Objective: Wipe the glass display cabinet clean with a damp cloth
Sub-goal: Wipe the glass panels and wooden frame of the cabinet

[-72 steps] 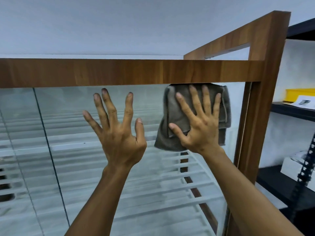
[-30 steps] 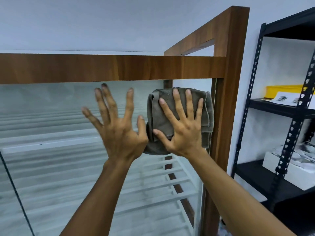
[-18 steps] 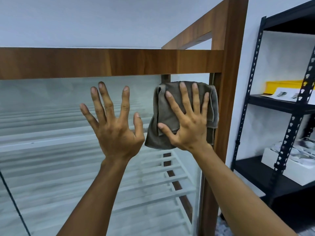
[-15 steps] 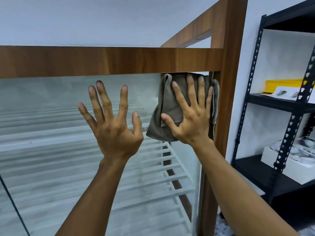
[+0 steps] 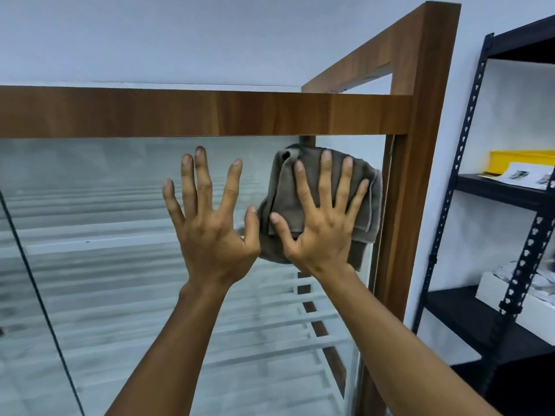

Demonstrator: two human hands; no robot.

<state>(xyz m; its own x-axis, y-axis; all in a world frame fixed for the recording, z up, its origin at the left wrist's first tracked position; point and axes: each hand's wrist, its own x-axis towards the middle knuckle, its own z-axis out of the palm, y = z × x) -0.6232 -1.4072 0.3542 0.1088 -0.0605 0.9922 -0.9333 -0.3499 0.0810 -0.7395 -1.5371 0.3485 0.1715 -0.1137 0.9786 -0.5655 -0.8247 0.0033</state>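
The display cabinet has a brown wooden frame (image 5: pixel 210 112) and a glass front pane (image 5: pixel 105 265) with white slatted shelves behind it. A folded grey cloth (image 5: pixel 282 202) lies flat against the glass in the pane's upper right corner, just below the top rail and beside the right post. My right hand (image 5: pixel 321 223) presses the cloth onto the glass with fingers spread. My left hand (image 5: pixel 210 223) rests flat on the glass just left of the cloth, fingers spread, holding nothing.
A black metal shelving rack (image 5: pixel 468 187) stands right of the cabinet. It holds a yellow tray (image 5: pixel 522 159) with papers and white boxes (image 5: pixel 492 289) lower down. A dark seam (image 5: pixel 39 295) between glass panes runs at the left.
My right hand has slid the cloth a little down from the top rail. The left hand has stayed flat on the glass. The view has shifted slightly.
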